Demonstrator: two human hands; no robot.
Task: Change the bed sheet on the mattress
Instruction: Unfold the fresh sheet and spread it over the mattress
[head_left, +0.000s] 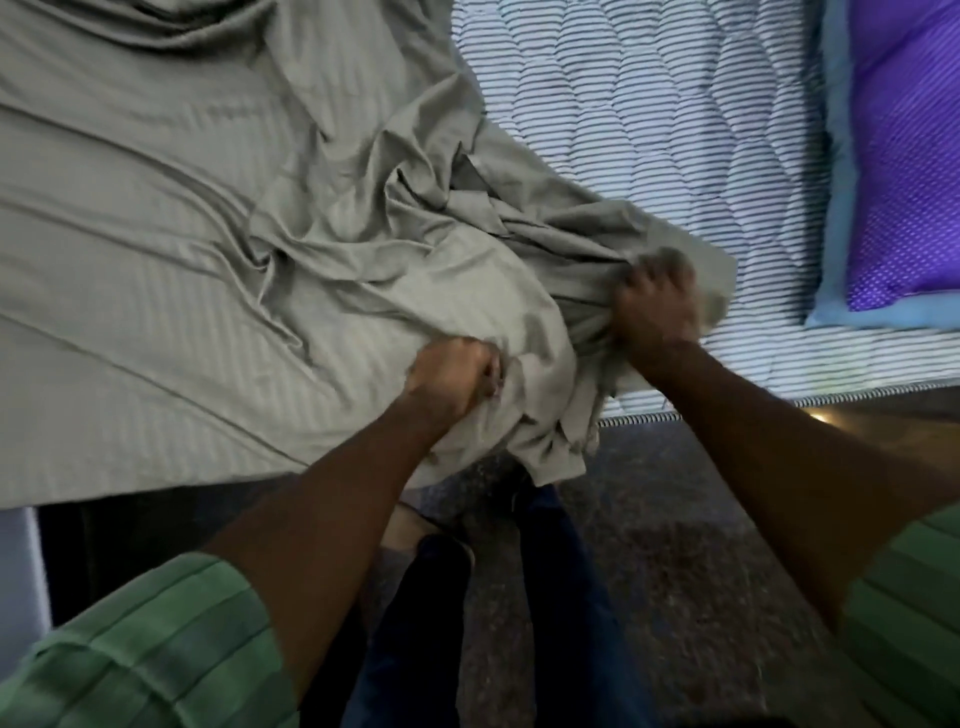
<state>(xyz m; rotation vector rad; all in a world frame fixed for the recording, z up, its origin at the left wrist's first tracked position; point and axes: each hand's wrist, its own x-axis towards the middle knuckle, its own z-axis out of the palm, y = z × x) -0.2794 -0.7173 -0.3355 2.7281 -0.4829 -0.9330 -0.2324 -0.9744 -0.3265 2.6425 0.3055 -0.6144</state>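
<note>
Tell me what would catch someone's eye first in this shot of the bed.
Both hands, left hand and right hand, grip a bunched grey-green sheet at the near edge of the bed. To its right the striped quilted mattress lies bare, and a bright purple pillow with a blue border sits at far right.

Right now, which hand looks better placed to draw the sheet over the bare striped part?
Probably the right hand: it grips the grey sheet at its edge beside the uncovered mattress. The left hand holds bunched fabric farther back.
</note>
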